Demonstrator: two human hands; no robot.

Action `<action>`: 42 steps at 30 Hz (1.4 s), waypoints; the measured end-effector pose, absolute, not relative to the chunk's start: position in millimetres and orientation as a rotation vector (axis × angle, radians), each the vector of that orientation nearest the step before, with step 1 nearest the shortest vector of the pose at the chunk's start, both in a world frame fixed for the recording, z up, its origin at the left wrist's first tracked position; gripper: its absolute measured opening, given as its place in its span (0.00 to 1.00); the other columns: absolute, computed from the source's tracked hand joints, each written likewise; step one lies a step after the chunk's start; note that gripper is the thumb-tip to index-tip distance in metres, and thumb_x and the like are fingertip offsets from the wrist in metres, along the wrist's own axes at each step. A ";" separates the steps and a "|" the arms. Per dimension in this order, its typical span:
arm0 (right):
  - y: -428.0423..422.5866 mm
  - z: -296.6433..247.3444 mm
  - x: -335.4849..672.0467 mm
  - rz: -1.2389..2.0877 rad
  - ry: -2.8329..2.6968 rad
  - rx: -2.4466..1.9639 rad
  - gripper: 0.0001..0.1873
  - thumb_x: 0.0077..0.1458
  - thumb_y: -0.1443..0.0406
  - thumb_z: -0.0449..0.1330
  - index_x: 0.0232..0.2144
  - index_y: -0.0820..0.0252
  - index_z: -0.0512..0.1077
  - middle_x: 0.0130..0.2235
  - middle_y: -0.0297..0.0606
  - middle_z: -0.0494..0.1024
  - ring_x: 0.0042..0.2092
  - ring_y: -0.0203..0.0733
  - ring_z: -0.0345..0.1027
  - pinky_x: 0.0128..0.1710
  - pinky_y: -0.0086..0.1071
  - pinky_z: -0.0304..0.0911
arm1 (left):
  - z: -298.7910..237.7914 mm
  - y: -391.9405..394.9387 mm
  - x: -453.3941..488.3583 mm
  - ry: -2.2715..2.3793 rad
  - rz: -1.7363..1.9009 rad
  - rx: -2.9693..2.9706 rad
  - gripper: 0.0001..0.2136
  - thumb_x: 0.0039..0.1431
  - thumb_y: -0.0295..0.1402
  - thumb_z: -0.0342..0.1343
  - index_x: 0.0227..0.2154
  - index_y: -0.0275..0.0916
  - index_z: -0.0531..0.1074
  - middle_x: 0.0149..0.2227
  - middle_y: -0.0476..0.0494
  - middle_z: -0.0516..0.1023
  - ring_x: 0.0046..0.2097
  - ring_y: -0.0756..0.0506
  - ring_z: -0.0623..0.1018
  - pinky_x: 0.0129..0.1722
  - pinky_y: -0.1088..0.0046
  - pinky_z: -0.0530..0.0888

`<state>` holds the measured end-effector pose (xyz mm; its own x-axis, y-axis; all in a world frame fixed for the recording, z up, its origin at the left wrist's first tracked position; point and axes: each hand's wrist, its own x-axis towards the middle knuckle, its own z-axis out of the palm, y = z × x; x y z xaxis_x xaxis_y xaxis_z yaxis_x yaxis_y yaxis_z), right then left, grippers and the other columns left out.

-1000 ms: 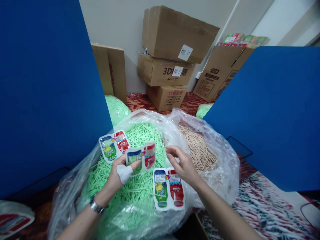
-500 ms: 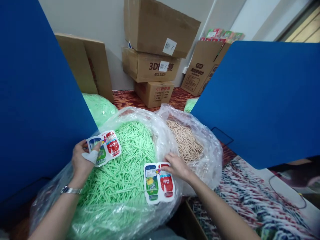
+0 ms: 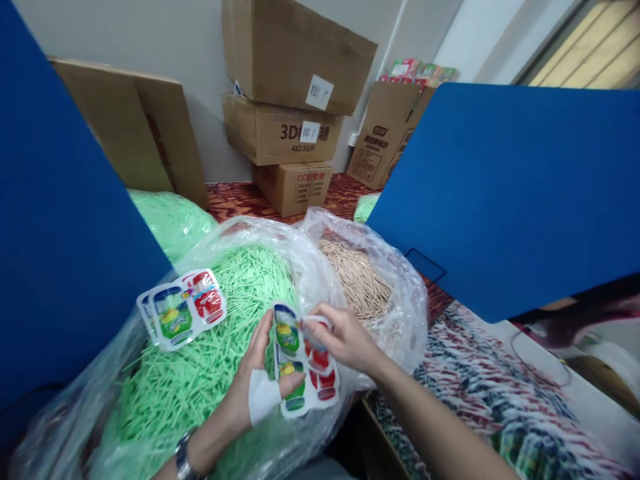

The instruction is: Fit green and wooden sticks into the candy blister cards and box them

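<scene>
My left hand, its thumb wrapped in white tape, and my right hand both hold printed green-and-red packets above a clear bag of green sticks. The left thumb presses on the lower packet; the right fingers pinch the top edge of the upper one. A small stack of the same packets lies on the green sticks to the left. A second clear bag holding tan sticks sits just behind my right hand.
Blue panels stand at the left and right. Stacked cardboard boxes line the back wall. Another green bundle lies behind. A patterned cloth covers the surface at the right.
My left hand left the packet stack on the green sticks and came right to the packets by my right hand. My right hand lifted one. The view shifted right.
</scene>
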<state>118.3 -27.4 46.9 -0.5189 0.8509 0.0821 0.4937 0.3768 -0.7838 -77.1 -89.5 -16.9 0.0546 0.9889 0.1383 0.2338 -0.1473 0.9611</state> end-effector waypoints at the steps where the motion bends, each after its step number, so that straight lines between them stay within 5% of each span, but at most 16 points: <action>1: -33.1 51.0 113.4 1.184 -2.092 -1.066 0.15 0.61 0.54 0.50 0.34 0.59 0.65 0.28 0.31 0.70 0.28 0.32 0.62 0.27 0.24 0.55 | -17.8 -86.5 -71.1 1.202 1.188 1.426 0.46 0.47 0.40 0.64 0.65 0.45 0.42 0.66 0.35 0.50 0.64 0.34 0.57 0.59 0.56 0.62; 3: -39.8 52.1 105.7 1.483 -1.946 -0.880 0.17 0.59 0.51 0.51 0.34 0.59 0.64 0.30 0.32 0.69 0.29 0.31 0.61 0.28 0.24 0.56 | -15.9 -79.5 -64.7 1.068 1.169 1.264 0.46 0.46 0.40 0.65 0.64 0.44 0.46 0.62 0.34 0.61 0.59 0.35 0.67 0.54 0.59 0.68; 6: -38.7 43.6 104.4 1.635 -1.783 -0.753 0.20 0.57 0.48 0.52 0.34 0.59 0.64 0.31 0.31 0.67 0.29 0.31 0.59 0.29 0.25 0.57 | -7.4 -72.0 -64.0 0.967 0.987 1.168 0.30 0.42 0.41 0.67 0.50 0.36 0.70 0.40 0.39 0.79 0.38 0.40 0.78 0.37 0.67 0.75; 9: -33.8 36.2 111.3 1.440 -1.807 -0.907 0.18 0.58 0.50 0.52 0.34 0.60 0.66 0.25 0.28 0.64 0.25 0.29 0.54 0.24 0.23 0.52 | -0.5 -70.8 -65.5 1.048 0.891 1.170 0.14 0.44 0.40 0.65 0.28 0.33 0.77 0.24 0.45 0.77 0.27 0.44 0.75 0.28 0.72 0.72; 15: -38.1 37.1 117.4 0.734 -2.122 -0.925 0.14 0.59 0.58 0.55 0.28 0.62 0.72 0.26 0.34 0.71 0.29 0.33 0.64 0.31 0.26 0.57 | 3.3 -70.5 -55.1 1.111 0.910 1.162 0.13 0.41 0.36 0.67 0.16 0.34 0.70 0.18 0.49 0.71 0.23 0.49 0.69 0.22 0.77 0.66; 19: -29.3 36.9 140.5 0.819 -2.237 -0.800 0.13 0.63 0.62 0.49 0.42 0.60 0.71 0.37 0.39 0.77 0.38 0.35 0.70 0.38 0.27 0.62 | 2.9 -67.6 -48.5 1.161 0.946 1.038 0.11 0.37 0.36 0.69 0.20 0.35 0.74 0.20 0.49 0.75 0.25 0.46 0.73 0.25 0.75 0.70; 22: 0.2 23.4 177.4 0.719 -2.137 -1.187 0.17 0.65 0.62 0.44 0.50 0.59 0.66 0.43 0.39 0.76 0.43 0.36 0.69 0.42 0.30 0.63 | 1.0 -67.5 -47.5 1.227 0.930 0.955 0.15 0.37 0.38 0.68 0.28 0.34 0.78 0.26 0.43 0.81 0.31 0.40 0.78 0.33 0.68 0.75; 24: 25.7 7.7 201.3 0.359 -2.151 -1.754 0.18 0.66 0.62 0.42 0.48 0.59 0.67 0.43 0.40 0.75 0.44 0.37 0.69 0.44 0.30 0.62 | -1.3 -68.4 -46.9 1.250 0.943 0.939 0.17 0.38 0.40 0.68 0.30 0.34 0.79 0.29 0.40 0.82 0.33 0.38 0.80 0.34 0.65 0.76; 27: 58.1 -16.4 220.0 0.226 -2.152 -2.008 0.17 0.61 0.60 0.50 0.47 0.64 0.69 0.46 0.48 0.73 0.48 0.44 0.66 0.48 0.34 0.59 | -5.5 -69.4 -44.0 1.230 0.960 0.951 0.18 0.40 0.42 0.67 0.31 0.32 0.79 0.29 0.38 0.82 0.31 0.36 0.80 0.33 0.63 0.77; 32: 80.3 -35.0 209.3 0.089 -2.200 -2.159 0.27 0.55 0.52 0.55 0.49 0.67 0.67 0.49 0.55 0.69 0.51 0.52 0.62 0.49 0.40 0.58 | -10.2 -70.6 -40.0 1.214 0.926 0.976 0.19 0.37 0.43 0.69 0.30 0.32 0.80 0.27 0.39 0.82 0.33 0.35 0.80 0.34 0.62 0.77; 42: 88.5 -44.4 192.3 0.002 -2.320 -2.272 0.16 0.61 0.65 0.49 0.45 0.70 0.69 0.47 0.58 0.72 0.50 0.52 0.66 0.46 0.44 0.61 | -13.8 -71.7 -42.2 1.238 0.955 0.981 0.18 0.39 0.46 0.67 0.25 0.33 0.78 0.24 0.41 0.81 0.31 0.37 0.80 0.32 0.65 0.77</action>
<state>192.3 88.5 -44.4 -0.0178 0.9969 -0.0764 0.9971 0.0234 0.0731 -42.2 -71.7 -13.8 0.0878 0.9514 -0.2953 -0.0449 0.2999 0.9529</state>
